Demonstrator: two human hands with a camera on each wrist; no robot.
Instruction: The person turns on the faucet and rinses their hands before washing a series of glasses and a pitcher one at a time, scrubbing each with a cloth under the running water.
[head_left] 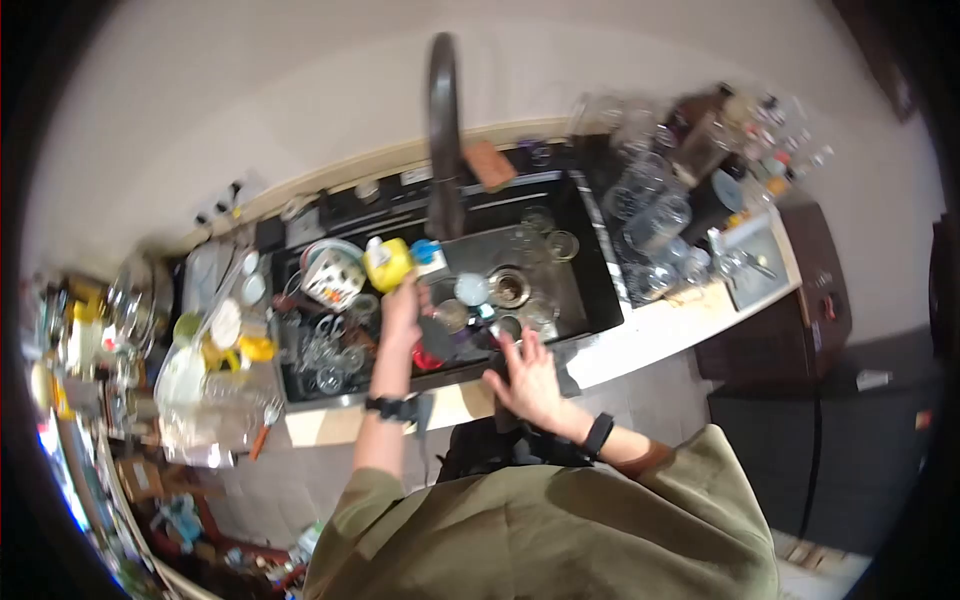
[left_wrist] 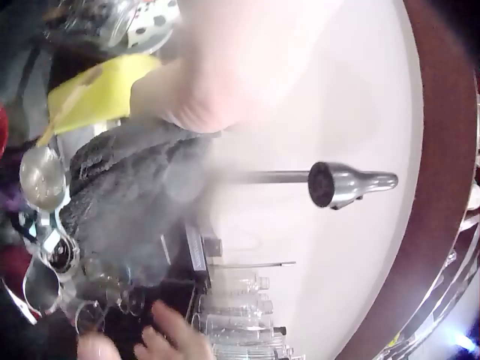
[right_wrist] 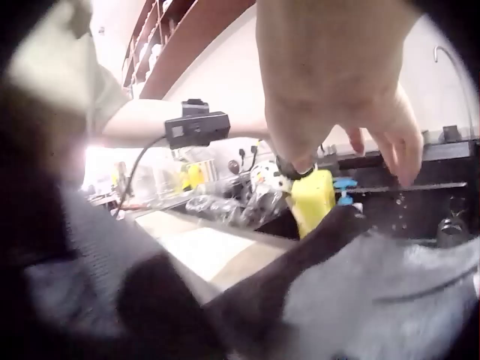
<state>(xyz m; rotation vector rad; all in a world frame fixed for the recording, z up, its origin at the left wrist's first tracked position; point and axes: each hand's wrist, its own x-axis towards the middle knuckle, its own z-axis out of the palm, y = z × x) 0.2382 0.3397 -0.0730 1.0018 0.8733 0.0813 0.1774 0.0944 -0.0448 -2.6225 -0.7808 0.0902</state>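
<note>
In the head view I see the left hand (head_left: 402, 312) over the sink (head_left: 602, 290), its fingertips overlapping the edge of the yellow bottle (head_left: 388, 268); I cannot tell whether they touch it. A grey cloth (head_left: 437, 340) shows just beside that hand, and I cannot make out whether the fingers grip it. The right hand (head_left: 533, 385) reaches over the sink's front edge, fingers apart, just beside a glass (head_left: 508, 328). The tap (head_left: 443, 130) rises at the back, near an orange block (head_left: 489, 165).

On the left wrist view, the left hand is close and blurred, its fingers hidden from me. The cloth spreads dark and creased below it, with the yellow bottle just beside. The right fingers enter at the bottom, spread, near the glasses (left_wrist: 90, 315).

Through the right wrist view, I have the right hand across the top, fingers pointing downward. Below it the yellow bottle stands beside a blue nozzle (right_wrist: 345, 184), and the left forearm (right_wrist: 161, 124) crosses behind.
</note>
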